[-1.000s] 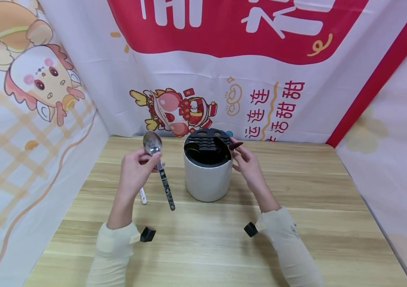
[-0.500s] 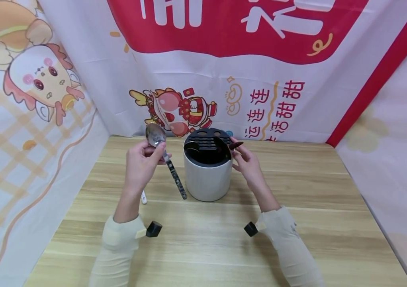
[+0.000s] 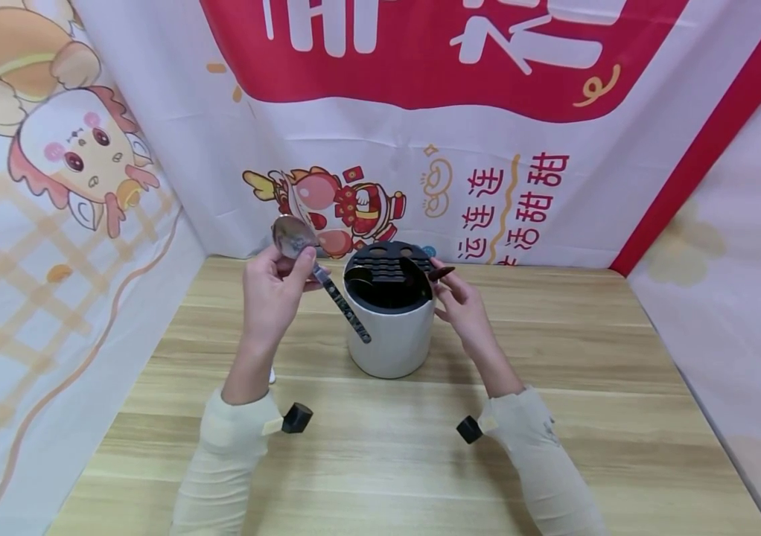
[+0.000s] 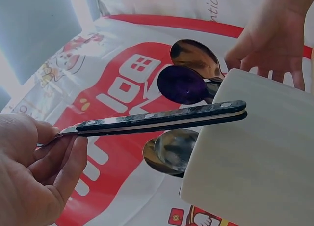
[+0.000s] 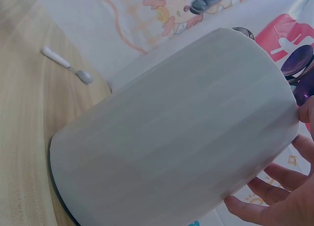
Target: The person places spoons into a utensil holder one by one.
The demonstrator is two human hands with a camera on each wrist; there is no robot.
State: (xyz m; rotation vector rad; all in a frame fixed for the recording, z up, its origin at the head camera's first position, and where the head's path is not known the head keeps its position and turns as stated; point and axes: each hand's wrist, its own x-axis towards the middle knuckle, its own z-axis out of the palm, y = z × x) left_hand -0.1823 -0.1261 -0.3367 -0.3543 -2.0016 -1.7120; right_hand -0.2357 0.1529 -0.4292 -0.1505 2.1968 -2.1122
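My left hand point(image 3: 275, 294) pinches a metal spoon point(image 3: 348, 313) near its bowl, between thumb and fingers. Its dark patterned, riveted handle slants down in front of a white cylindrical utensil holder point(image 3: 390, 346) with a black slotted top. In the left wrist view, the handle's end lies close to the holder; whether they touch I cannot tell. At the holder's right side, my right hand point(image 3: 466, 313) rests its fingertips on the wall, thumb near the rim. Several spoons, one a purple spoon point(image 4: 181, 84), stand in the holder with their bowls past the rim.
A small white-handled spoon point(image 5: 58, 58) lies on the wooden table point(image 3: 555, 447), mostly hidden behind my left arm in the head view. Printed cloth point(image 3: 206, 171) hangs at the back and both sides. A black wrist camera point(image 3: 297, 418) juts from the left sleeve.
My left hand has moved right and slightly up with the spoon, and the handle has swung over the holder's front left. The right hand and holder have stayed in place.
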